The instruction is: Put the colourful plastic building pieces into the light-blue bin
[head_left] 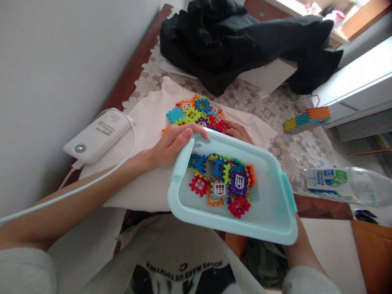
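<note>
My left hand (179, 141) is closed on the left end of a light-blue plastic bin (265, 222), with its fingers over the far rim. The bin is tilted toward me. Inside it lie interlocking plastic blocks (219, 169) in blue, red, purple, grey and orange, some with white window inserts. Behind the bin's far rim, my right hand (240, 132) rests with outstretched fingers against red blocks at the right edge of a second pile of blocks (192, 114). The bin hides part of this hand and the near side of that pile.
A white cloth (147, 122) lies under the pile. On the left is a white power bank (98, 136) with a cable crossing my left forearm. To the right are a plastic bottle (346, 185) and a joined block piece (308, 118). Black fabric (239, 45) is heaped at the back.
</note>
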A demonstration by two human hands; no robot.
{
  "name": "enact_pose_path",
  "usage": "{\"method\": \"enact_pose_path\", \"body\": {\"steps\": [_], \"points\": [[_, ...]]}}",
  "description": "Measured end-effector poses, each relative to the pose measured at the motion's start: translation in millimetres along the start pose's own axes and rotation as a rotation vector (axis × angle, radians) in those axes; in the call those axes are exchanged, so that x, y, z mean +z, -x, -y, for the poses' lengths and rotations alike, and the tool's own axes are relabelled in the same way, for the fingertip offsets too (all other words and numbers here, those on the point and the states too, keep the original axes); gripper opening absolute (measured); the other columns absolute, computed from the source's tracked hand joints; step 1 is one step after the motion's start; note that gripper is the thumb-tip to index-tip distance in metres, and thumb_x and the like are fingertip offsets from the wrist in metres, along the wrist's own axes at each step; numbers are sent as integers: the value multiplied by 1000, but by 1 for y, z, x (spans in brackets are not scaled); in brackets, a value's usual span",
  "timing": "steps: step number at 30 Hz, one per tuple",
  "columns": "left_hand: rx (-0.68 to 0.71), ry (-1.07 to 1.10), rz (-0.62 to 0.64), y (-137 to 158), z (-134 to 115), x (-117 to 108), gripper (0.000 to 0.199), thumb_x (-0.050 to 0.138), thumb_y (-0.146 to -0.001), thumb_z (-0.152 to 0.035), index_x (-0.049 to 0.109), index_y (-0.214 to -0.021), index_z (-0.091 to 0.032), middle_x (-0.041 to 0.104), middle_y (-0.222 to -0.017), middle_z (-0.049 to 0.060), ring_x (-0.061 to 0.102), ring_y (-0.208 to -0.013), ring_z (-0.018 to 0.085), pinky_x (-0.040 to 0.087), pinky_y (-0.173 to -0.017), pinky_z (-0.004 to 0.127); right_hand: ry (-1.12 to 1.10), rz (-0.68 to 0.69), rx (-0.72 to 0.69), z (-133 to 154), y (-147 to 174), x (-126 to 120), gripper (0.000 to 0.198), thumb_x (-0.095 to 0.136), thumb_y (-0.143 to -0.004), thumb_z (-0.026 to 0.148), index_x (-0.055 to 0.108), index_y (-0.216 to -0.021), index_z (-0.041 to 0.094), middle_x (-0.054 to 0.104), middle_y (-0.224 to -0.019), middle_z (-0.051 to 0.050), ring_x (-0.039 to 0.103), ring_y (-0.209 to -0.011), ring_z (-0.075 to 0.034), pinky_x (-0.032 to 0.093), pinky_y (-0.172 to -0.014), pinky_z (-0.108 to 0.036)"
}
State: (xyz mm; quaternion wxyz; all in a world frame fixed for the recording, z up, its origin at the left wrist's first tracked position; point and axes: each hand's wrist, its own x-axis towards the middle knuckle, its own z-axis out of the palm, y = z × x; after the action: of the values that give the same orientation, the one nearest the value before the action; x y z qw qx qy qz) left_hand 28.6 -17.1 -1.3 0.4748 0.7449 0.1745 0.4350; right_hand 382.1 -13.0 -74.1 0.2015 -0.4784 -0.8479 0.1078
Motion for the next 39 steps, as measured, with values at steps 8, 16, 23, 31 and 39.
{"method": "enact_pose_path", "body": {"steps": [8,16,23,31,39], "points": [[-24,26,19,2,3,0,60,44,-119,-71,75,-110,-21,57,-57,-1,45,-46,14,33,-45,28,-5,10,-3,3,0,-4,35,57,-114,50,80,-131,30,78,-154,-10,73,-139,-34,60,-117,-54],[-25,0,2,2,4,1,64,43,-120,-71,79,-111,-19,61,-61,1,50,-48,14,36,-46,28,-25,-190,83,7,7,2,49,59,-112,57,75,-148,28,83,-128,-13,78,-119,-35,64,-105,-51],[10,-19,37,2,2,-3,60,41,-122,-66,77,-110,-20,58,-59,-1,44,-47,14,33,-46,29,-4,-63,12,-3,6,-4,52,58,-113,50,70,-162,34,67,-167,-10,68,-149,-38,58,-125,-56],[23,-36,28,0,2,-2,60,40,-121,-67,77,-109,-21,58,-59,-1,44,-46,14,33,-45,29,26,18,6,-17,1,3,50,55,-115,56,76,-152,30,64,-173,-9,60,-159,-36,51,-132,-59],[39,-64,19,0,1,-3,62,40,-122,-66,79,-110,-19,57,-58,-1,46,-47,14,35,-47,28,-46,-74,26,3,0,-11,46,53,-115,53,84,-134,25,86,-137,-12,79,-129,-34,63,-114,-53]]}}
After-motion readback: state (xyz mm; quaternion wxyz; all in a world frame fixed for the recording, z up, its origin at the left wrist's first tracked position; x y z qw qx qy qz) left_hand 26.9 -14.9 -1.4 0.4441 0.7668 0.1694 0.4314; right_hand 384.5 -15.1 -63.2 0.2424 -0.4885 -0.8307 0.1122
